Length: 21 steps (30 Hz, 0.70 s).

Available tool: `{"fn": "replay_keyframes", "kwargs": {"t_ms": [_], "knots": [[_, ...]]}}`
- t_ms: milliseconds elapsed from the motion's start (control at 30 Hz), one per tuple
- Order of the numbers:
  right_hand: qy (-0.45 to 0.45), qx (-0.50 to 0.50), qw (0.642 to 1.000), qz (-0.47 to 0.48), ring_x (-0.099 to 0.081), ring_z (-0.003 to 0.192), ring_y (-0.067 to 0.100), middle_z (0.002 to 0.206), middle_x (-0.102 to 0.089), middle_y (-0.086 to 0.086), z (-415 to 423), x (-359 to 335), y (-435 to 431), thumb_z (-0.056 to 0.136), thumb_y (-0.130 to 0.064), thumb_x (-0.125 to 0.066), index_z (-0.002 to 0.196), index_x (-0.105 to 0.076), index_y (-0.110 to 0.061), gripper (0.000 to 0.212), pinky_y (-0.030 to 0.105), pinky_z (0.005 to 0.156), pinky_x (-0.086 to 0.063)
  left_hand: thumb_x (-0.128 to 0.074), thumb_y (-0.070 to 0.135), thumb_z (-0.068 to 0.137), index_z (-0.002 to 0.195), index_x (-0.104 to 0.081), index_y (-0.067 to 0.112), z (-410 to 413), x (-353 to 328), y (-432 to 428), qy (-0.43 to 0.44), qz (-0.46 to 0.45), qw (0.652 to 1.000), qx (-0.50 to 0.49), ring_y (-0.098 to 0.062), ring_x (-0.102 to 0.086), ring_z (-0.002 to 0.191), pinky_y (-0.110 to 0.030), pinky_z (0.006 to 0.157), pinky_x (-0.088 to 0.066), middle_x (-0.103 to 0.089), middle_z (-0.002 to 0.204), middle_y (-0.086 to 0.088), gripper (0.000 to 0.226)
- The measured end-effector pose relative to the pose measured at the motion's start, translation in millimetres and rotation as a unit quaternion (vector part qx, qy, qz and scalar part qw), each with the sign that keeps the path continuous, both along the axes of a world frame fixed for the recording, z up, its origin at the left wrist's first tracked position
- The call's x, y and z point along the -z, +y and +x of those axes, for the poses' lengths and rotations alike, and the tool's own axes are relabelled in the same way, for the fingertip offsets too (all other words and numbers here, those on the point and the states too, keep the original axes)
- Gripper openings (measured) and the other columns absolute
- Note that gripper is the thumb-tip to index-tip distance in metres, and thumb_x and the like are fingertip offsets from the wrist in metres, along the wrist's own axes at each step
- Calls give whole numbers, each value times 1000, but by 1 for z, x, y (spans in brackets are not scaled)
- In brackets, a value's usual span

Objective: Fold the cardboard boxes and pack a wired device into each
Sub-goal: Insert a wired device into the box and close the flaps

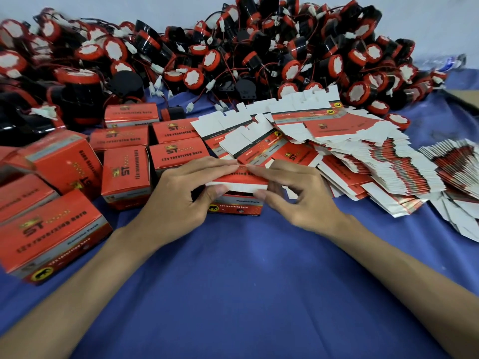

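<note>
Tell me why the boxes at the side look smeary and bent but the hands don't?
Head view: the closed boxes at the left edge are blurred and stretched by the wide-angle lens; the middle box, left hand and right hand are clearer; light is soft and even, with faint shadows on the blue cloth.

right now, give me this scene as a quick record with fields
box in work: red, upright on blue cloth, lid flap not yet tucked
left hand: pinches flap's left end
right hand: pinches flap's right end
folded boxes: grouped at left
flat boxes: fanned stack at right
wired devices: large heap behind
</note>
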State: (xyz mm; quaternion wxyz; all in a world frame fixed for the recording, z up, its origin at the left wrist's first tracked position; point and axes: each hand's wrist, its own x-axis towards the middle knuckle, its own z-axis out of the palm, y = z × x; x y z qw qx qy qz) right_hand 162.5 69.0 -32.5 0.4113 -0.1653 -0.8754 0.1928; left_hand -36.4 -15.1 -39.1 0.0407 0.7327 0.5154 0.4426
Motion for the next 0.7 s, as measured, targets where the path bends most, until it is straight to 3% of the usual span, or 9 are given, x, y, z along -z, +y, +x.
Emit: {"fn": "replay_keyframes", "kwargs": {"t_ms": [133, 233, 367, 467, 567, 700], "knots": [[19, 1, 1000, -12, -37, 52, 9, 61, -42, -11, -2, 4, -5, 81, 0, -68, 108, -69, 4, 27, 18, 55, -36, -62, 15, 86, 117, -64, 4, -3, 1, 0, -18, -6, 1000, 15, -11, -56, 118, -22, 104, -42, -65, 117, 2, 33], [11, -1, 1000, -17, -37, 51, 12, 62, -40, -19, -2, 4, -5, 82, -1, -68, 106, -70, 4, 25, 20, 53, -34, -62, 19, 88, 120, -59, 5, -5, 4, 0, -1, -5, 1000, 27, -11, -55, 122, -24, 107, -41, -64, 120, 2, 35], [-15, -20, 999, 35, -37, 50, 11, 64, -44, -6, -1, 3, -2, 84, -1, -66, 105, -70, 5, 22, 25, 49, -35, -56, 25, 94, 125, -56, 8, -9, 7, -1, 54, -3, 998, 30, -14, -49, 128, -26, 111, -36, -58, 128, 5, 35], [-31, -34, 996, 78, -37, 55, 9, 73, -42, -10, 1, 3, 2, 86, -11, -68, 108, -69, 3, 26, 15, 55, -34, -51, 31, 94, 129, -53, 12, -11, 8, 0, 101, 9, 994, 37, -13, -45, 129, -23, 113, -30, -54, 133, 6, 40], [-65, -34, 989, 131, -30, 65, 2, 77, -39, -11, 5, 6, 6, 85, -15, -70, 114, -67, 1, 34, 6, 66, -29, -53, 38, 94, 134, -54, 13, -10, 10, 2, 162, 13, 986, 30, -21, -47, 124, -30, 110, -33, -50, 140, 6, 47], [-102, -4, 970, 221, -44, 53, 15, 63, -52, 3, 7, 7, 4, 89, -16, -64, 114, -68, -1, 30, 30, 48, -46, -53, 38, 94, 131, -58, 12, -4, 9, 6, 196, 40, 980, 10, -27, -52, 112, -34, 101, -40, -52, 138, 5, 45]]}}
